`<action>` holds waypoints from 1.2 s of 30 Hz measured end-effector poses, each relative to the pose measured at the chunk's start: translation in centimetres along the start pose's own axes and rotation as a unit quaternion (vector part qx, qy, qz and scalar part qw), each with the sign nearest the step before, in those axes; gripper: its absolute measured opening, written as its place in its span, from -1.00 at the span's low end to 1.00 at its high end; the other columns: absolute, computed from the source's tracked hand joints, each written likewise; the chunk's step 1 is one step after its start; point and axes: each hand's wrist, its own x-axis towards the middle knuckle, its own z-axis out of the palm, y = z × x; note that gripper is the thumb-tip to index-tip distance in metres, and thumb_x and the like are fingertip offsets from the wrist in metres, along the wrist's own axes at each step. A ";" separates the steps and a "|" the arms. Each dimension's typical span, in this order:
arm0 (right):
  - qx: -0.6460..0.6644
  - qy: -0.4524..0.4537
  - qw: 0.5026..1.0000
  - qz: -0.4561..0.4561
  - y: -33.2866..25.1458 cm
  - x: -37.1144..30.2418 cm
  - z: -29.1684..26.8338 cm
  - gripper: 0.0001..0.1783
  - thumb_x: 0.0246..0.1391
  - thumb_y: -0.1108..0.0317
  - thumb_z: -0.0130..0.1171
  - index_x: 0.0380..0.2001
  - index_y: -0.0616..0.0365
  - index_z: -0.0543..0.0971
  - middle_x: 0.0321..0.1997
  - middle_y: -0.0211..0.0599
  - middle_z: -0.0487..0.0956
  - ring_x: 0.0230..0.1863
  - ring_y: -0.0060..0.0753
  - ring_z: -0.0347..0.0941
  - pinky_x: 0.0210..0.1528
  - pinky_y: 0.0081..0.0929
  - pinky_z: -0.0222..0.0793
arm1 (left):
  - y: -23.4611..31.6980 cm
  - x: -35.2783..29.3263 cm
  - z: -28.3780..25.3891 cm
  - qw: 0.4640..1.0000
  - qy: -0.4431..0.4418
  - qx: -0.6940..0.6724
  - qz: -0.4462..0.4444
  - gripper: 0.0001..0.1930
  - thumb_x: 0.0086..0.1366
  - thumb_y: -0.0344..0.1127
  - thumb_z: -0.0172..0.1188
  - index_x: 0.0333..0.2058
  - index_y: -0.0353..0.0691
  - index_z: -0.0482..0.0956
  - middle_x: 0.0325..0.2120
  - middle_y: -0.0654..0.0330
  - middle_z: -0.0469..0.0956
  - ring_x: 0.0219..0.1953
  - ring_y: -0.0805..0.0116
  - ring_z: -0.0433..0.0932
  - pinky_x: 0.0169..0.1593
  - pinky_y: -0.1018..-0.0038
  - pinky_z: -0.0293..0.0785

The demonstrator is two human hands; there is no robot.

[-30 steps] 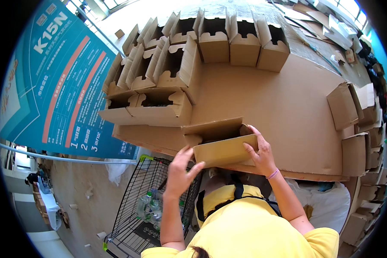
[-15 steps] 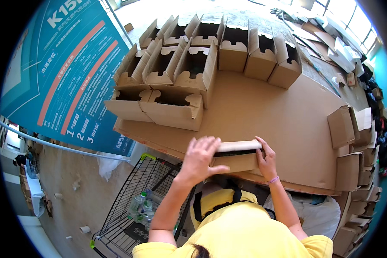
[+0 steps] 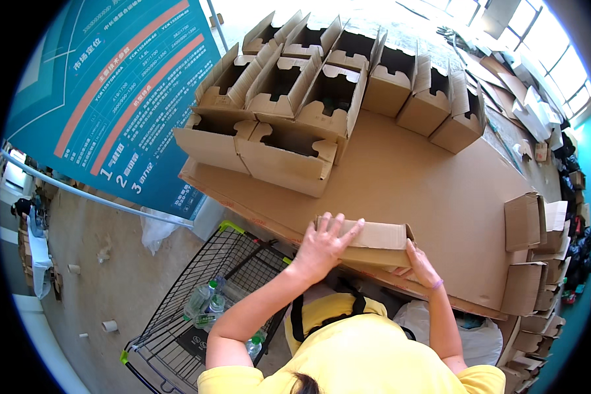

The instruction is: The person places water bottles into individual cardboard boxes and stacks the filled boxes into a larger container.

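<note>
At the near edge of the cardboard-covered table (image 3: 433, 197) I hold a small brown cardboard box (image 3: 382, 235) between both hands. My left hand (image 3: 323, 253) grips its left end, with the fingers lying over the upper side and the thumb hidden. My right hand (image 3: 422, 264) holds the right end from below, fingertips tucked under the lower side. The box's broad upper face looks closed, while its right end shows a dark gap. Whether anything is inside cannot be made out.
Several open-topped cardboard boxes (image 3: 285, 141) stand in rows on the table's far left. More cartons (image 3: 524, 223) line the right edge. A black wire shopping cart (image 3: 170, 308) with plastic bottles (image 3: 200, 299) stands at my left, below a teal banner (image 3: 111, 85).
The box has tipped in my hands, and the long dark opening along its upper side is out of sight. My left fingers now lie over its top. The view has shifted slightly.
</note>
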 end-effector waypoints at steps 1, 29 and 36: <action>0.006 -0.021 1.000 0.006 -0.3 0.4 0.5 -0.15 0.24 -0.34 -0.28 0.24 0.22 0.28 0.24 -0.04 0.32 0.02 -0.13 0.52 -0.28 -0.33 0.63 | -0.9 -0.2 -0.2 1.000 0.005 0.006 -0.007 0.04 -0.12 -0.22 0.48 0.35 0.17 0.09 0.07 0.02 0.27 0.13 -0.02 0.26 0.10 0.06 0.36; -0.023 -0.113 0.948 -0.298 -9.9 11.1 19.9 -0.08 0.29 -0.14 -0.12 0.34 0.45 -0.09 0.30 0.24 0.25 0.31 0.00 0.25 0.25 -0.32 0.26 | -20.9 -6.5 -2.7 0.953 0.115 0.118 -0.255 -0.09 -0.08 -0.70 0.15 0.31 0.05 0.20 0.35 0.07 0.08 0.38 -0.09 -0.02 0.36 -0.15 -0.18; 0.013 0.110 0.959 -0.262 -1.8 5.8 2.9 -0.26 0.22 0.13 0.12 0.34 0.22 0.11 0.32 0.07 0.29 0.27 -0.10 0.32 0.24 -0.30 0.28 | -16.7 -5.3 -0.9 0.936 0.138 0.100 -0.308 -0.05 -0.07 -0.64 0.24 0.35 -0.04 0.11 0.38 0.06 0.01 0.39 -0.09 -0.03 0.34 -0.11 -0.10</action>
